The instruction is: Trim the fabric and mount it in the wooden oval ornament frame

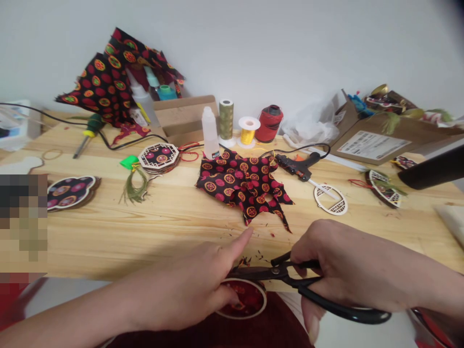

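Note:
In the head view my right hand [344, 266] grips a pair of black-handled scissors [331, 302]. Their blades point left along the upper edge of an oval pendant [250, 300], which has a pale rim and dark red patterned fabric inside. My left hand [195, 280] holds this pendant at its left side, thumb across its face and index finger stretched forward. Small dark fabric scraps [246, 262] lie by the blades. Beyond the hands is a ragged piece of black fabric [232, 181] with red and orange round motifs. The blade tips are partly hidden by my left hand.
Behind the fabric stand a clear squeeze bottle [209, 133] and several thread spools [226, 121]. A black glue gun [299, 166] lies near an openwork oval frame [330, 199]. An octagonal ornament [159, 157], a screwdriver [89, 133] and a filled cardboard box [373, 140] surround them.

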Tool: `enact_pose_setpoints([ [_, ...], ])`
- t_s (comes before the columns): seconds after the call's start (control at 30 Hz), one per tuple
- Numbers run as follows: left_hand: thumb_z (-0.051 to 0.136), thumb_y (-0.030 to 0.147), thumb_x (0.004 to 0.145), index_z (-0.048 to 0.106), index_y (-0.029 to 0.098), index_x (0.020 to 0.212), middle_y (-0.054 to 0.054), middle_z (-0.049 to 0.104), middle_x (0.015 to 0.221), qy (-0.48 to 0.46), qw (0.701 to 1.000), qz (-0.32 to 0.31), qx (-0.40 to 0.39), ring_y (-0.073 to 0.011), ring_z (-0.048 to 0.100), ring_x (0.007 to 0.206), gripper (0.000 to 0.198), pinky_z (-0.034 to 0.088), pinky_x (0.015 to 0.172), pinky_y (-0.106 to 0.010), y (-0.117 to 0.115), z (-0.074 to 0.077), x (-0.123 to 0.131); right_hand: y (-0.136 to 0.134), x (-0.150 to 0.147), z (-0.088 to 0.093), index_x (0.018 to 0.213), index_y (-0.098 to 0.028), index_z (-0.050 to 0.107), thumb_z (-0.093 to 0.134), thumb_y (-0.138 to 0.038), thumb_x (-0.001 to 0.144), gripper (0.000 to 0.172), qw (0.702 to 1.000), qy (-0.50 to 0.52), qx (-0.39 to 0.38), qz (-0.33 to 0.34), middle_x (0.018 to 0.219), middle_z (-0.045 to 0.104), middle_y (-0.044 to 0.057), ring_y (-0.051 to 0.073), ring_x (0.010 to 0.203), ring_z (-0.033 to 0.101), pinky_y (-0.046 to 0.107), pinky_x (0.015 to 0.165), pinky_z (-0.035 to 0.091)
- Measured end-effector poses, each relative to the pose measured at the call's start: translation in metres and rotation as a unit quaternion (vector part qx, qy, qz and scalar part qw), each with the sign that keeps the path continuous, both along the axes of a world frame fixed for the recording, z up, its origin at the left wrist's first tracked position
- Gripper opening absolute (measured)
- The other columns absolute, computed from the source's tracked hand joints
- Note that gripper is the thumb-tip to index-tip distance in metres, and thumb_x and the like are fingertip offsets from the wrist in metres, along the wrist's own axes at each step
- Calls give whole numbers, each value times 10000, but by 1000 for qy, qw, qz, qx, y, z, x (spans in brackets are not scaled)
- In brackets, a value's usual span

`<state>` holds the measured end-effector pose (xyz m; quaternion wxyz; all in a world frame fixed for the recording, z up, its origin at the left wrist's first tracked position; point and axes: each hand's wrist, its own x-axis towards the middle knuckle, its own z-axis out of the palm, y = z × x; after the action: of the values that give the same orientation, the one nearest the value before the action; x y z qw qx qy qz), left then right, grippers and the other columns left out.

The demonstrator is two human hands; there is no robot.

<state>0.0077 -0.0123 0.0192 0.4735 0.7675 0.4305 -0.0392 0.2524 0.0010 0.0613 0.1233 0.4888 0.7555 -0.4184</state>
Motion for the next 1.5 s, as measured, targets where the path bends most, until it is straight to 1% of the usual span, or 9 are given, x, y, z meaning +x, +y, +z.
enact_pose_setpoints([
  [0.37,563,345,846,126,349,1489,-83,625,1301,12,1000,-7,0,-304,618,1102,777,476,840,-365,-1,-2,0,-2,2,-3,489,-175,504,674,-173,637,226,999,4,32,6,404,384,-86,44,382,231,183,339,114],
  [0.6,571,343,840,125,319,1491,-92,637,1285,9,1000,-5,5,-300,641,1062,790,486,825,-357,-1,-1,0,-2,4,-6,501,-173,470,650,-180,630,222,999,-2,33,19,431,345,-85,48,412,238,170,350,116],
  [0.8,561,358,848,146,322,1489,-87,571,1366,4,1000,-1,2,-296,590,1148,765,467,897,-381,-1,-4,-1,-3,5,-12,518,-172,477,627,-163,622,183,1000,8,11,-3,442,384,-81,49,411,267,178,357,131],
  [1.0,556,375,849,114,319,1492,-91,583,1352,-2,1000,13,-7,-301,573,1167,782,464,906,-389,-2,-5,-2,-8,6,-18,503,-174,410,655,-201,624,274,998,27,-26,-55,440,436,-75,57,430,303,173,359,162],
  [1.17,568,339,826,204,316,1483,-58,659,1258,-49,995,82,3,-281,615,1107,752,471,893,-352,-3,-6,-7,-11,16,-19,577,-182,548,611,-215,724,164,993,56,-37,-97,525,599,-51,70,446,386,186,393,229],
  [1.23,580,320,805,218,310,1482,-43,690,1205,-72,990,123,-9,-270,642,1058,767,492,857,-329,-4,-7,-9,-10,24,-21,615,-192,591,633,-311,751,185,995,24,4,-93,543,622,-41,82,451,415,197,413,264],
  [1.33,584,277,794,223,312,1482,2,749,1054,-114,976,176,-64,-229,688,921,778,516,797,-298,-4,-10,-10,-8,36,-28,621,-195,606,661,-525,712,347,977,-113,175,-53,531,621,7,139,466,496,243,452,294],
  [1.4,583,249,805,191,303,1488,31,762,971,-147,961,202,-118,-196,692,862,789,515,796,-288,-4,-13,-9,-7,41,-32,669,-186,623,644,-536,721,354,947,-192,255,-17,584,659,58,209,524,585,276,485,315],
  [1.5,597,228,822,69,268,1502,24,754,1009,-211,923,252,-200,-172,679,906,862,498,848,-295,-3,-17,-7,-8,43,-37,774,-173,634,607,-412,776,241,933,-240,267,2,684,701,98,275,615,660,301,509,353],
])
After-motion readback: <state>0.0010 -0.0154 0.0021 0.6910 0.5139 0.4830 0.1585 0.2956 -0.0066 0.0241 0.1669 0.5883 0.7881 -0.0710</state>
